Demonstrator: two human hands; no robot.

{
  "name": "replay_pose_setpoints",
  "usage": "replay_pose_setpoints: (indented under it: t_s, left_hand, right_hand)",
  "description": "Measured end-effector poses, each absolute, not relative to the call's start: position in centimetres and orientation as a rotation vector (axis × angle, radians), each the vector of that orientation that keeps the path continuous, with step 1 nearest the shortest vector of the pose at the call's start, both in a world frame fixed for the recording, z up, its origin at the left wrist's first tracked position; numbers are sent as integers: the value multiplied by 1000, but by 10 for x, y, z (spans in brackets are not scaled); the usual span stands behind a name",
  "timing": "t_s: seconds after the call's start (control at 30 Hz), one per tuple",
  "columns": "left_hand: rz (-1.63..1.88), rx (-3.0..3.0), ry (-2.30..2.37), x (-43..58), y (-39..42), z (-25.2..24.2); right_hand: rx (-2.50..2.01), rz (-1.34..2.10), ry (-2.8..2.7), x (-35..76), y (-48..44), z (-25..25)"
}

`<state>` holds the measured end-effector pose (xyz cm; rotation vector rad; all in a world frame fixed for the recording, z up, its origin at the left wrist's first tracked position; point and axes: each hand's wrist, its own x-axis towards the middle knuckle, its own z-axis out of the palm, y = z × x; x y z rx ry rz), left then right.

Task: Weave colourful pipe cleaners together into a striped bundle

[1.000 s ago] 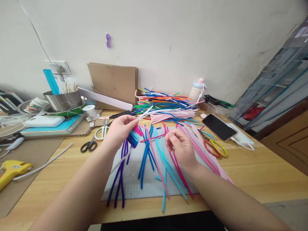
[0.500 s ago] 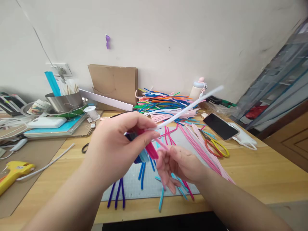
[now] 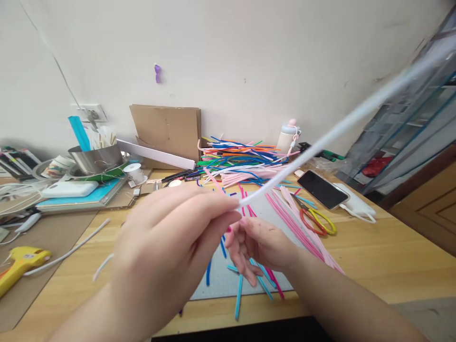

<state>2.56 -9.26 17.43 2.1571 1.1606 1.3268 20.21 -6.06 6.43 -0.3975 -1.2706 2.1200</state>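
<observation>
My left hand is closed, thumb against fingers, on a long white pipe cleaner that slants up to the right edge of the view. A short white end pokes out on the far side of this hand. A light pink pipe cleaner rises behind its knuckles. My right hand pinches at the left fingertips, thumb against index finger, where a pink pipe cleaner is mostly hidden; its other fingers hang loosely curled. A magenta bit shows between the hands. The rest of the bundle is covered by my left hand.
Below the hands, cut blue and pink pipe cleaners lie on a grey cutting mat. Behind is a colourful pipe cleaner pile. To the right are scissors, a phone and a power bank; a yellow glue gun lies left.
My left hand has turned and come nearer the camera, now covering the blue and magenta bundle. The white pipe cleaner reaches farther up and right. My right hand stays nearly in place.
</observation>
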Motion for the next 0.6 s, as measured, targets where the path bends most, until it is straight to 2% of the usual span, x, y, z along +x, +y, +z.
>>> replay_pose_setpoints:
  t_s: [0.13,0.4,0.6]
  left_hand:
    - [1097,2447,1244,35,-62,145]
    - [872,2136,1237,35,-15,97]
    - [791,2194,1236,33,-9,81]
  right_hand:
    - [-523,2075,-1150,199,-49,55]
    - [-762,2079,-1139,192,-30,25]
    - [-689,2202,-1100,192,-26,20]
